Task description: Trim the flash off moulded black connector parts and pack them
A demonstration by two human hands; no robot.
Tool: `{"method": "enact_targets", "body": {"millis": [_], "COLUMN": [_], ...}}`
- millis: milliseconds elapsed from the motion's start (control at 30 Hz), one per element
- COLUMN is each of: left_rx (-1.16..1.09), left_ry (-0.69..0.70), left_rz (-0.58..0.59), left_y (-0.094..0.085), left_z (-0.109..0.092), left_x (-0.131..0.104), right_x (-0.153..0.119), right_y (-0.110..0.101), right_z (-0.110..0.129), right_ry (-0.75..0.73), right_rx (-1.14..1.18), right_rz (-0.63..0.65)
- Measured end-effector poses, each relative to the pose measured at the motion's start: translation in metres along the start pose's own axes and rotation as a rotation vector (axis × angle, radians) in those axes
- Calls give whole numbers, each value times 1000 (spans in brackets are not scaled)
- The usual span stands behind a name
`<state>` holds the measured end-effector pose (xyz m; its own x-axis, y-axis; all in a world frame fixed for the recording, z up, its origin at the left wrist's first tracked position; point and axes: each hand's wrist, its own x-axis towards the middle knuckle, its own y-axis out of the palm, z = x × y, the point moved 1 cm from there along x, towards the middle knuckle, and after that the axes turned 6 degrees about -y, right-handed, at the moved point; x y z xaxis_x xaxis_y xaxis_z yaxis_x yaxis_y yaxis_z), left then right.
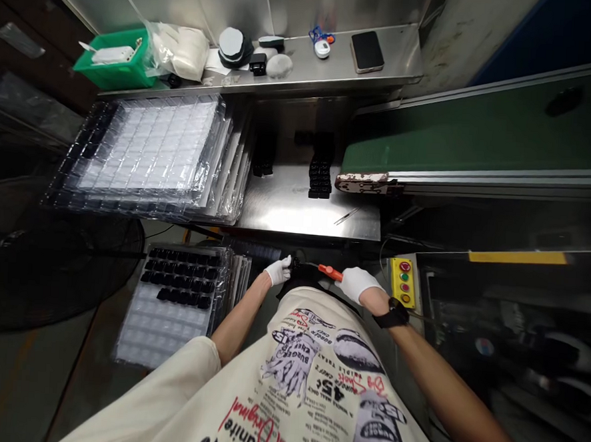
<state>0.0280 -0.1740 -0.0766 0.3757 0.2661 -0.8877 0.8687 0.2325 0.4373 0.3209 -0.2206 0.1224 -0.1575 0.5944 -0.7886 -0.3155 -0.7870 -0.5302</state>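
Observation:
My left hand (278,271), in a white glove, is closed on a small black part (296,264) just in front of my body. Gloved in white too, my right hand (357,285) grips an orange-handled tool (330,272), whose thin tip points left toward the black part. Stacked black parts (321,177) stand on the steel table (286,207), with a darker group (264,156) to their left. Thin metal tweezers (346,216) lie near the table's front edge. At the lower left, a clear tray (161,333) holds rows of black parts.
A tall stack of clear trays (144,145) covers the table's left side. The green conveyor (481,139) extends right, above a yellow button box (404,282). On the back shelf (304,71) are a green bin (116,60) and a phone (367,51). A fan (48,252) stands left.

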Motion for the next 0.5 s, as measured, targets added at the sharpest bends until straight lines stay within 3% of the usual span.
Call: {"method": "enact_targets", "body": {"millis": [500], "left_rx": [-25], "left_ry": [-29], "left_rz": [82], "left_y": [-16], "left_z": [-5], "left_x": [-16], "right_x": [-6], "right_y": [-3], "right_z": [16], "right_ry": [-37], "right_rx": [47], "right_rz": [-38]}}
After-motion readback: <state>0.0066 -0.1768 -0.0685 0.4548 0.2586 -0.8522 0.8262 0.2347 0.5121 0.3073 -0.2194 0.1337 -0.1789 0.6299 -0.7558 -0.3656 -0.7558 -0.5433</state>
